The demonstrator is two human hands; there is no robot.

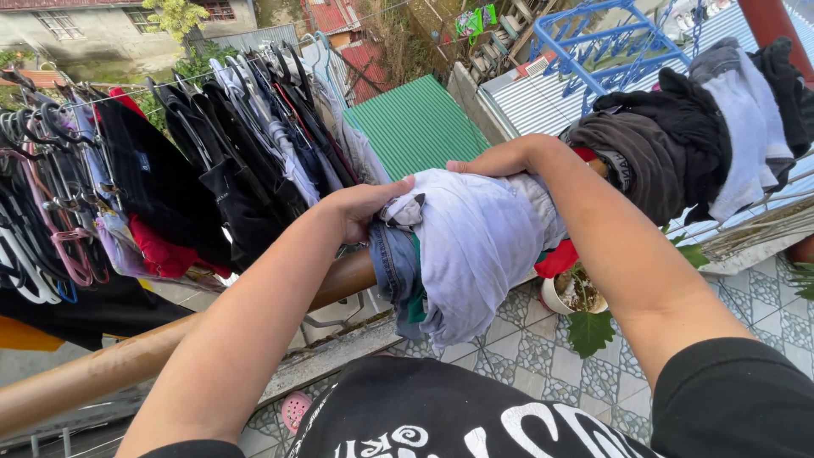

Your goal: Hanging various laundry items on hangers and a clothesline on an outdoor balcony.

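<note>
A person leans over a thick wooden railing (pixel 127 365) on a balcony, both bare arms stretched out toward a bundle of laundry (pixel 466 246) draped across the rail at the centre of the view. The bundle is mostly a pale white garment, with blue denim (pixel 392 267) and a strip of green cloth showing along its 8 o'clock edge and a red piece (pixel 557 259) peeking out at 4 o'clock.

The left hand (pixel 360 208) grips the bundle at its 10 o'clock corner, the fingers curled over a grey-and-white fold with the thumb on top. The right hand (pixel 500 159) lies over the bundle at 12 o'clock, its fingers wrapped down behind the cloth and hidden, so how tightly they close cannot be told.

At 9 o'clock from the bundle, a packed row of hangers (pixel 59 220) carries dark, white and pink clothes (pixel 212 161) along a line. At 2 o'clock, a heap of brown, black and pale garments (pixel 695 136) rests over the rail, just beside the right forearm. A blue drying rack (pixel 606 38) stands at 1 o'clock above it. Below the bundle at 5 o'clock, a white pot with a leafy plant (pixel 577 297) sits on the patterned tile floor (pixel 526 348), and a pink sandal (pixel 295 409) lies at 7 o'clock. A green corrugated roof (pixel 415 123) shows beyond the railing at 12 o'clock.
</note>
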